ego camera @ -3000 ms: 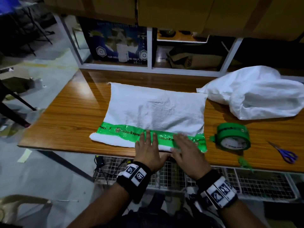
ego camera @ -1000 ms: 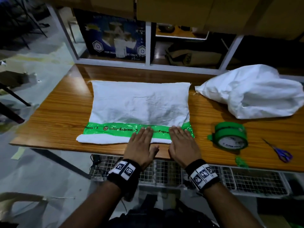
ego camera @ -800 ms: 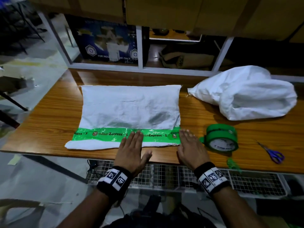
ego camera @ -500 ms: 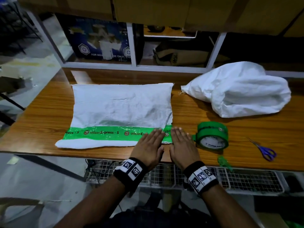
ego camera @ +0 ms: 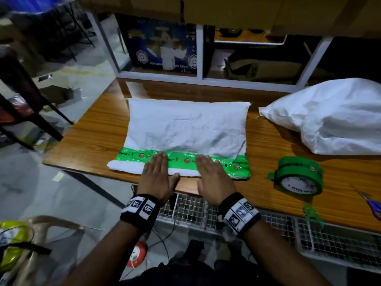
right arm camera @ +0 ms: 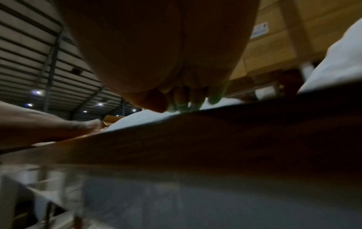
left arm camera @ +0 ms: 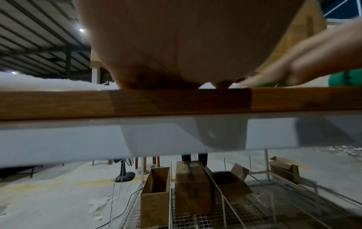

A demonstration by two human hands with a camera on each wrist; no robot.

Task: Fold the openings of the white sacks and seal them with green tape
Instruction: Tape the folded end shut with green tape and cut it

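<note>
A flat white sack (ego camera: 185,124) lies on the wooden table (ego camera: 94,129), its folded near edge covered by a strip of green tape (ego camera: 181,159). My left hand (ego camera: 157,174) lies flat on the tape and fold, fingers straight. My right hand (ego camera: 212,176) lies flat on the tape a little to the right, also with straight fingers. The green tape roll (ego camera: 299,175) stands on the table right of the sack. A second, bulging white sack (ego camera: 329,118) rests at the back right. Both wrist views show a palm (left arm camera: 176,46) pressed down at the table edge (left arm camera: 176,102).
Purple-handled scissors (ego camera: 373,205) lie near the right front edge. A scrap of green tape (ego camera: 311,213) hangs off the table front. A white-framed shelf (ego camera: 200,79) with boxes runs behind the table. A wire rack (ego camera: 268,230) sits below the front edge.
Both hands have slid back left along the tape from its right end and now lie apart. The sack sits further right in my view.
</note>
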